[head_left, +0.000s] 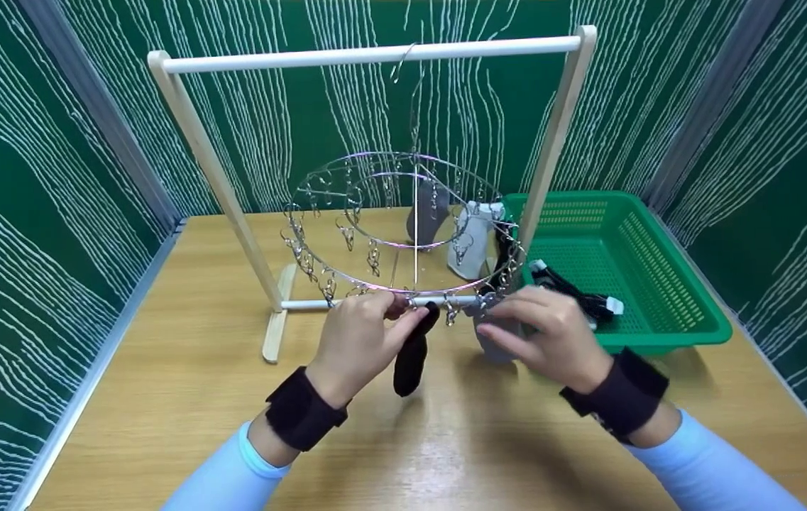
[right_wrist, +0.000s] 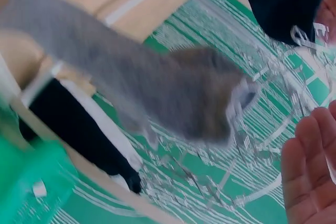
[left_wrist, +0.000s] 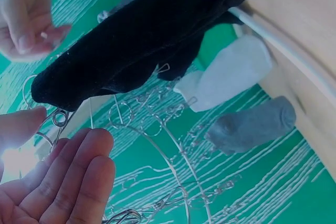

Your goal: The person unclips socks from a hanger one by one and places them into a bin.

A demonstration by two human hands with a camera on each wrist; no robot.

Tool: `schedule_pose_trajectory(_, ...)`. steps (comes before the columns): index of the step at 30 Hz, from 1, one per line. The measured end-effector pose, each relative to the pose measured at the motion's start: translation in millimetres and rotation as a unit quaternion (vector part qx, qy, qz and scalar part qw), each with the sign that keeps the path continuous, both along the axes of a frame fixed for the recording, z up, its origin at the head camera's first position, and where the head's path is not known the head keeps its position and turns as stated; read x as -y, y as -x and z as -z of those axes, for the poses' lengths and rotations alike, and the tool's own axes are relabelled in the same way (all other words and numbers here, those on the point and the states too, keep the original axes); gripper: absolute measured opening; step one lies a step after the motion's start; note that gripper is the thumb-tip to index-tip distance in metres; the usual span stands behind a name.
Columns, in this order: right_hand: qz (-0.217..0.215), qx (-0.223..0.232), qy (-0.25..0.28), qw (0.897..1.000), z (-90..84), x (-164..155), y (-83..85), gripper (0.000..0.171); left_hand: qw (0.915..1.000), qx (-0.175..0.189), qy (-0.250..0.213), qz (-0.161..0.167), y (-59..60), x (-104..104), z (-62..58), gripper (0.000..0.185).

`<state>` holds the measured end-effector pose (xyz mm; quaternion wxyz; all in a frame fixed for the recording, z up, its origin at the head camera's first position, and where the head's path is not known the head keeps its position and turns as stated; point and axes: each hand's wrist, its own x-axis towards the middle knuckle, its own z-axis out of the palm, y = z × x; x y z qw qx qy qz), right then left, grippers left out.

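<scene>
Steel wire forms the round clip hanger (head_left: pixel 403 227), two rings hung by one hook from a white wooden rack (head_left: pixel 375 53) on the worktop (head_left: pixel 190 369). Four socks hang from its clips: one black sock (head_left: pixel 414 351) at the near rim, one grey sock (head_left: pixel 495 341) beside it, and two more at the far side, one grey (head_left: pixel 426 213) and one white (head_left: pixel 474 238). The left hand (head_left: pixel 357 341) pinches a clip at the rim where the black sock's top hangs, thumb and fingers (left_wrist: pixel 79 182) close together around it. The right hand (head_left: pixel 552 333) reaches to the clip above the near grey sock, fingers bent at the rim; whether they grip it cannot be told. One green basket (head_left: pixel 659 234) stands to the right, holding black and white socks too tangled to count.
</scene>
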<state>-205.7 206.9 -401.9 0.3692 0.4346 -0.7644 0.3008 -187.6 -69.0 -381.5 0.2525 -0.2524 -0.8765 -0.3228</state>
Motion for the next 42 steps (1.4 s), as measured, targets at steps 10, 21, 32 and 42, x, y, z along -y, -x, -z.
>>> schedule_pose_trajectory(10,0.003,0.151,-0.068,0.986,39.7,16.8,-3.6,0.036,1.0,-0.006,0.003,-0.002,0.1,0.2,-0.1,0.02)
schedule_pose_trajectory(21,0.003,0.323,-0.073,0.943,53.7,41.0,5.7,0.042,0.9998,-0.016,0.009,-0.007,0.3,0.1,0.8,0.022)
schedule_pose_trajectory(32,-0.078,0.471,-0.01,0.879,65.6,58.1,20.8,0.052,1.0,-0.002,0.007,-0.004,0.2,0.3,0.4,0.021)
schedule_pose_trajectory(42,-0.109,0.501,0.029,0.858,71.0,63.6,27.2,0.025,1.0,0.003,-0.001,0.001,2.3,1.8,1.2,0.019)
